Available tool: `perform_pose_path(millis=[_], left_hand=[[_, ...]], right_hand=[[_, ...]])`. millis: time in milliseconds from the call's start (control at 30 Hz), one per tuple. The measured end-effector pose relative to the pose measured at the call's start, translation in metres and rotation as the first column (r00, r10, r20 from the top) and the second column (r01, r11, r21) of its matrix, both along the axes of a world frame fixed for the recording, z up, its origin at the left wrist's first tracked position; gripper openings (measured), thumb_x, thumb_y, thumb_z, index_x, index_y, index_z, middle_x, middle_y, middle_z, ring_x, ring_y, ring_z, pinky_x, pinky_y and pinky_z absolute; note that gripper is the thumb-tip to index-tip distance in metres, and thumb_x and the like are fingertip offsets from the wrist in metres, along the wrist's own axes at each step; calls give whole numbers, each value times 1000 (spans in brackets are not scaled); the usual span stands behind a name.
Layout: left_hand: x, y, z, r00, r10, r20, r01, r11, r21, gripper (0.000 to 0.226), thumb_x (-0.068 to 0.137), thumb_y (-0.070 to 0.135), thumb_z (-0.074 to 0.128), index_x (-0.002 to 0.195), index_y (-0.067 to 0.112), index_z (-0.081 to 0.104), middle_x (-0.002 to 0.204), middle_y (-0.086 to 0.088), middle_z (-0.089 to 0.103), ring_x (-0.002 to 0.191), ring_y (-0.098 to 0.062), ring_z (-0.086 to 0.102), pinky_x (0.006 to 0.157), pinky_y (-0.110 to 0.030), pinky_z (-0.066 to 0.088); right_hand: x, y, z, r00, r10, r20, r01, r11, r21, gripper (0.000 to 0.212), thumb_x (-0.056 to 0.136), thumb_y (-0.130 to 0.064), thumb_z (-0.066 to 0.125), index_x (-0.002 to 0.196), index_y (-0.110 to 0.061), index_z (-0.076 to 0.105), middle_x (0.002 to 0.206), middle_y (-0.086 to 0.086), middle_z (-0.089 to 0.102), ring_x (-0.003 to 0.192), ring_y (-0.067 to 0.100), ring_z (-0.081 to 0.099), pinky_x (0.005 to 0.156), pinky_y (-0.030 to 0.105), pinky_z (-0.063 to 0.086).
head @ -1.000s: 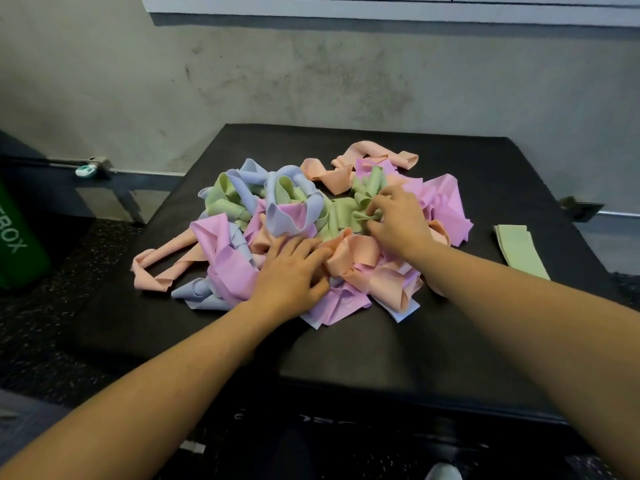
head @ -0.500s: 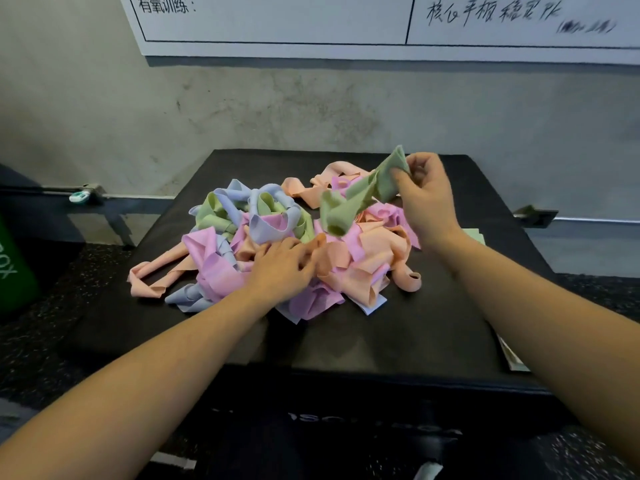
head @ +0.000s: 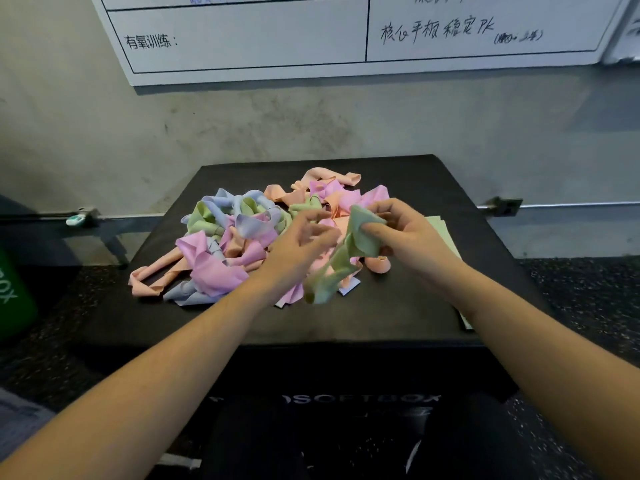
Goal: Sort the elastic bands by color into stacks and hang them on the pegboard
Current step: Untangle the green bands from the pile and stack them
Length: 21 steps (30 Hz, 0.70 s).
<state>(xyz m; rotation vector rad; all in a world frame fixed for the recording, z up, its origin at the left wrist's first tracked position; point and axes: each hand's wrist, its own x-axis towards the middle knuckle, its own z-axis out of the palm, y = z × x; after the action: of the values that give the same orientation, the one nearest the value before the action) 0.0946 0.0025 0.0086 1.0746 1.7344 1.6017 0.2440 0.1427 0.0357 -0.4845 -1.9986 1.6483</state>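
— Elastic bands: where are they lying?

— Tangled in a pile (head: 242, 237) on the black padded box (head: 398, 313) in front of me: pink, peach, pale blue and green loops, soft, flat and ribbon-like, folded over each other. One green band (head: 349, 258) is up off the pile in my right hand (head: 405, 233); my thumb and fingers pinch its top end and the rest hangs twisted.

— And your left hand?

— My left hand (head: 298, 244) hovers just beside that band, fingers loosely spread, gripping nothing. It is blurred, so I cannot tell whether it touches the band.

— Anything else around?

— Flat green bands (head: 445, 233) lie stacked behind my right wrist. A whiteboard (head: 311, 36) with handwriting hangs on the rough grey wall (head: 311, 126). A green box (head: 14, 292) stands at far left on the speckled floor.
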Motion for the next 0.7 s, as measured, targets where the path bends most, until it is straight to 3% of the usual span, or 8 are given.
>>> perform_pose_path(millis=[133, 267, 333, 500, 600, 700], left_hand=[[27, -9, -9, 992, -97, -76, 89, 990, -108, 36, 80, 43, 74, 114, 33, 66, 109, -6, 73, 99, -18, 70, 92, -39, 57], [56, -24, -16, 994, -92, 54, 95, 993, -71, 34, 79, 35, 72, 112, 28, 66, 107, -9, 71, 96, -17, 66, 90, -33, 53], [71, -33, -18, 990, -111, 91, 116, 992, -58, 27, 92, 17, 67, 115, 29, 59, 108, -15, 68, 93, -14, 67, 84, -25, 54], [89, -51, -22, 988, -113, 104, 118, 992, -50, 64, 71, 46, 80, 129, 38, 53, 118, -3, 71, 111, -21, 69, 94, -34, 57], [94, -60, -20, 994, -40, 102, 41, 999, -12, 50, 73, 37, 82, 115, 31, 56, 112, 0, 72, 103, -15, 70, 82, -25, 54], [96, -66, -21, 999, -33, 12, 33, 999, -26, 39, 75, 35, 83, 105, 24, 61, 112, -2, 71, 105, -15, 68, 89, -26, 52]], right_hand=[[19, -17, -11, 1000, 24, -9, -25, 1000, -7, 17, 95, -9, 67, 104, -23, 70, 102, 1, 71, 89, 18, 64, 75, 34, 55], [36, -32, -18, 999, -18, -47, 15, 998, -62, 25, 93, -11, 69, 95, -35, 77, 108, -7, 73, 97, 10, 65, 90, 32, 54], [43, -41, -19, 998, -35, -58, 28, 994, -108, 25, 93, -12, 68, 94, -35, 78, 104, -3, 73, 95, 12, 64, 88, 33, 52], [52, -63, -17, 996, -61, -58, 54, 992, -110, 23, 98, -7, 62, 99, -28, 72, 100, 9, 73, 88, 16, 62, 83, 32, 51], [57, -69, -12, 992, -101, -73, 87, 981, -172, 24, 100, -9, 58, 105, -31, 67, 103, 12, 72, 84, 16, 62, 70, 25, 49], [62, -70, -11, 988, -137, -72, 118, 966, -229, 33, 102, -8, 52, 112, -39, 62, 110, 12, 71, 82, 17, 65, 61, 23, 48]])
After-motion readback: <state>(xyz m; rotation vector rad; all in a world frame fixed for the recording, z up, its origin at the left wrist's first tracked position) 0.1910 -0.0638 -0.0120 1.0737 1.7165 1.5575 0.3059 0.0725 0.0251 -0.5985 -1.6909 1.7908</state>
